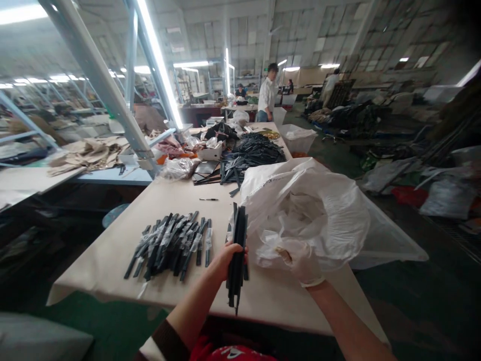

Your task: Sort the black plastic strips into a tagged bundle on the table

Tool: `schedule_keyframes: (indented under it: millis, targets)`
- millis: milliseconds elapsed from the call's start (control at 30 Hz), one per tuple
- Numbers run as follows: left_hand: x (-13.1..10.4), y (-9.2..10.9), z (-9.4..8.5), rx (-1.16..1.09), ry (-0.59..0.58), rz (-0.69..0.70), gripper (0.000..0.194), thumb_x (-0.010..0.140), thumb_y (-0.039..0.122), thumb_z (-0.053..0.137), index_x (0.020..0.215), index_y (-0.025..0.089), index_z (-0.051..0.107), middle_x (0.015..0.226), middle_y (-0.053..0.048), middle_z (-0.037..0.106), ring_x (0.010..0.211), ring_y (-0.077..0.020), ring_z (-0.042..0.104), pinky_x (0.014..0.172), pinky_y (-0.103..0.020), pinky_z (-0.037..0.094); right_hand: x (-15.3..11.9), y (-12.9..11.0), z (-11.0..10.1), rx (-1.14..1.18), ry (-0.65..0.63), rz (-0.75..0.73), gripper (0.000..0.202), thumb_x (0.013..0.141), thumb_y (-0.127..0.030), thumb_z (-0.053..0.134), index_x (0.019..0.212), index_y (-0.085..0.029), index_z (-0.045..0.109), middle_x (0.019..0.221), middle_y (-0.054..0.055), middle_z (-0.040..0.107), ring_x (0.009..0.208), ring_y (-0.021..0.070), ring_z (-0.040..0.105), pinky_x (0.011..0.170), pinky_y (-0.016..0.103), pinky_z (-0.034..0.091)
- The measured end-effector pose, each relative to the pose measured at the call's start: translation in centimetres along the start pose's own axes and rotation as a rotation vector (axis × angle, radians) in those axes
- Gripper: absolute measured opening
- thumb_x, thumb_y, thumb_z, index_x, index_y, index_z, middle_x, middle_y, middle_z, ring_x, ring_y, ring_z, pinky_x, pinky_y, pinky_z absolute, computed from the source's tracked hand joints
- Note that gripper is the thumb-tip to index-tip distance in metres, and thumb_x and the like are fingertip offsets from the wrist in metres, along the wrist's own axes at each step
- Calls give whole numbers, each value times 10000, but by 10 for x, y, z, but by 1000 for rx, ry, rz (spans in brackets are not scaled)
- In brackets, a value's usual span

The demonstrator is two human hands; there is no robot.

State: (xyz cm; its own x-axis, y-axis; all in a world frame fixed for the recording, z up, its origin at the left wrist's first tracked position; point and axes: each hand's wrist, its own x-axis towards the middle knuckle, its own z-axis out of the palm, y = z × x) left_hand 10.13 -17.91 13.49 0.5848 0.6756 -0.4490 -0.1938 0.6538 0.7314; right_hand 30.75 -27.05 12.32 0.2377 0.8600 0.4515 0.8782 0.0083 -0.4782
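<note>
My left hand (229, 258) is wrapped round an upright bundle of black strips (236, 235) above the table's near edge. My right hand (305, 263), in a thin pale glove with a bare fingertip showing, has its fingers closed on crumpled white plastic (268, 245) at the front of a large white sack (345, 215). The sack lies with its mouth open towards me, and its inside shows only in part. More black strips (169, 245), in bundles wrapped with clear film, lie to the left of my left hand.
A pen (209, 199) lies mid-table. Behind it are a big heap of loose black strips (259, 150), a clear plastic bag (178, 168) and a small box (210, 153). A slanted metal post (108, 90) rises at the left. A person in a white shirt (266, 95) stands at the far end.
</note>
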Motion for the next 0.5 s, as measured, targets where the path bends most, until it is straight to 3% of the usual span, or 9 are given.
schedule_keyframes:
  millis: [167,333,433,500]
  targets:
    - [22,-2,5,108,54,82,413,648,327,644,982,162,467,545,86,437,388,-28,389,394,-151,309,17,-7,22,-171,-21,-216,344,844,-405,438,717,-190,674,615,63,611,611,174,513,621,295,302]
    - [48,13,9,284,93,89,405,607,421,673,846,148,495,542,55,506,365,-30,375,371,-164,272,38,-13,39,-202,6,-374,330,850,-373,453,661,-182,646,598,41,593,582,141,476,603,292,260]
    - [57,27,16,320,98,86,341,591,345,677,798,151,488,461,77,454,364,-44,383,384,-171,288,46,-12,45,-184,-19,-332,336,838,-391,466,665,-168,649,564,44,570,553,138,463,584,294,271]
    - [62,35,19,339,104,169,334,585,273,665,843,151,491,460,88,442,377,-44,390,401,-167,300,47,-11,47,-50,-43,-197,304,825,-383,474,763,-166,677,520,38,545,518,140,451,565,290,301]
